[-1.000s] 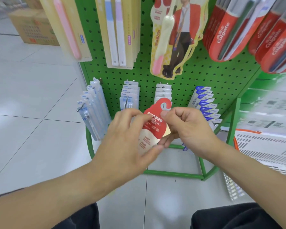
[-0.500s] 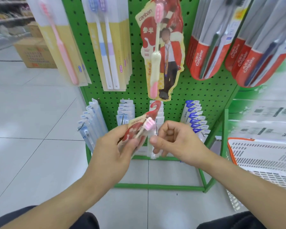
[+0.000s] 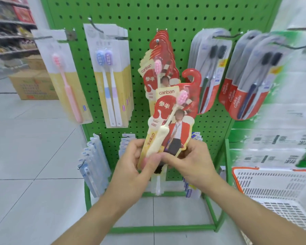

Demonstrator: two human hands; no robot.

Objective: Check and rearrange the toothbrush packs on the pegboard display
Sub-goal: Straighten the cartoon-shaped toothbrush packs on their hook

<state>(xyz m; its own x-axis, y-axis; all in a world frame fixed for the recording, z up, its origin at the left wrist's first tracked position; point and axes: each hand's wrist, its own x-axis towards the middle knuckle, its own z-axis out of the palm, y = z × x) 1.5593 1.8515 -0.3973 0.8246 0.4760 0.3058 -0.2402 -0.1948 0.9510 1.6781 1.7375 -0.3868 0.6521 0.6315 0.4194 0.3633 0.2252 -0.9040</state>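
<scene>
Obs., left to right. Far left on the green pegboard (image 3: 166,15): single pink-brush packs (image 3: 65,82), then the twin-brush yellow packs (image 3: 111,80), each on its own hook. Centre: hanging stack of red canban packs (image 3: 159,55) on a peg (image 3: 157,40).

Left hand (image 3: 131,167): fingers curled round the lower left edge of the loose canban pack (image 3: 173,121), thumb pressed on the front near the cream handle. Firm hold.

The pack itself is upright, tilted slightly right, in front of and just below the hanging stack. Its red hanger loop (image 3: 193,76) sits right of the stack and lower than the peg; not hooked on.

Right hand (image 3: 193,161): fingers wrapped on the lower right corner of the same pack, thumb across the front. Both hands grip the bottom end only.

Right of it: two rows of Colgate packs (image 3: 210,73), close enough to snag. White basket (image 3: 272,191) on the floor, near right.

Judgement: step in hand is re-hanging this pack on the canban peg. To do it well:
- raise the pack and shift it left until the loop opening meets the peg tip;
- hold the top steady; gripped from the bottom, the card may flex, so one hand could move higher;
- face the print outward, matching the stack;
- keep the loop away from the Colgate rows.
</scene>
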